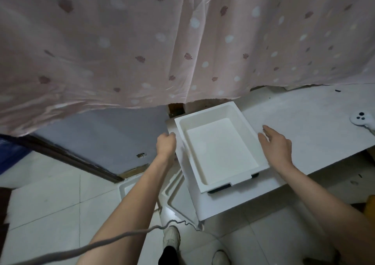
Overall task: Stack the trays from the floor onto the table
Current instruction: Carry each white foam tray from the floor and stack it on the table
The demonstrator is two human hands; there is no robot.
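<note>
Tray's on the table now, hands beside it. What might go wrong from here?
1. The tray sits close to the table corner, its near end almost at the edge; a nudge from the left hand or right hand may tip it off.
2. A cord trails across the floor by the shoes; stepping back toward the floor trays could snag it.

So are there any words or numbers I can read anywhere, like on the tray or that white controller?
None can be read.
Tray: plain white, no print.
Controller: only dark buttons, no letters to make out.
Curtain: leaf and dot pattern, no words.
</note>
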